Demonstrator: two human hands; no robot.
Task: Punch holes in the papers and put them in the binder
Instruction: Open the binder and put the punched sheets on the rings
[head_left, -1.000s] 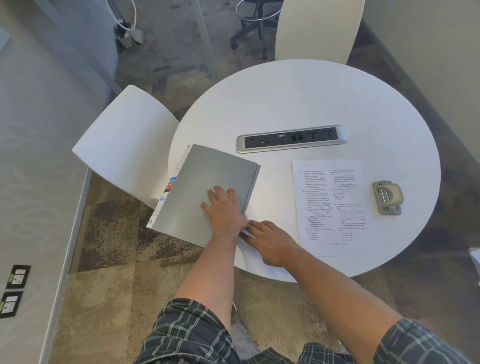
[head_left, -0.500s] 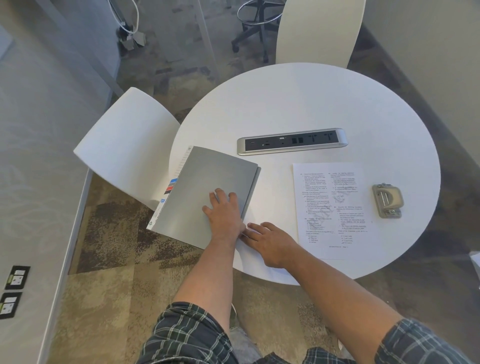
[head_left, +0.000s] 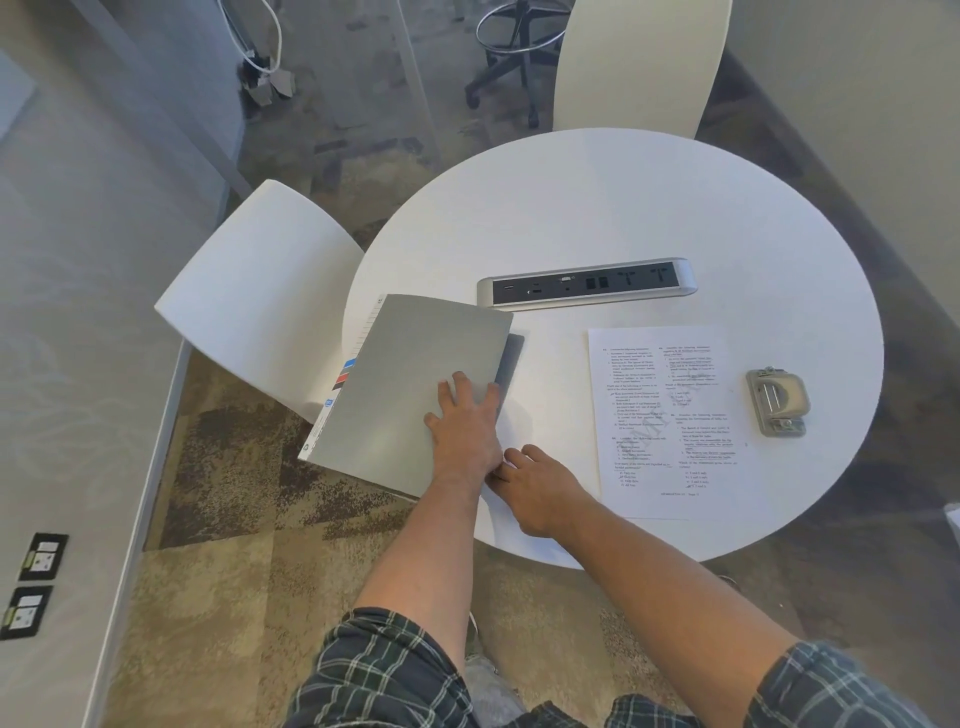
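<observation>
A closed grey binder (head_left: 410, 379) lies on the left part of the round white table (head_left: 623, 218), overhanging its edge, with coloured index tabs showing along its left side. My left hand (head_left: 465, 426) rests flat on the cover near the spine, fingers spread. My right hand (head_left: 537, 486) lies just beside it at the binder's near right corner; its fingertips are hidden behind my left wrist. A printed sheet of paper (head_left: 670, 421) lies to the right. A grey hole punch (head_left: 777, 401) sits beyond the paper, near the table's right edge.
A silver power-socket strip (head_left: 587, 283) is set into the table's middle. A white chair (head_left: 260, 291) stands at the left against the table, another white chair (head_left: 639, 67) at the far side. Carpet floor lies around.
Both hands stay on and beside the binder. The view has shifted slightly; the binder and hands have barely moved.
</observation>
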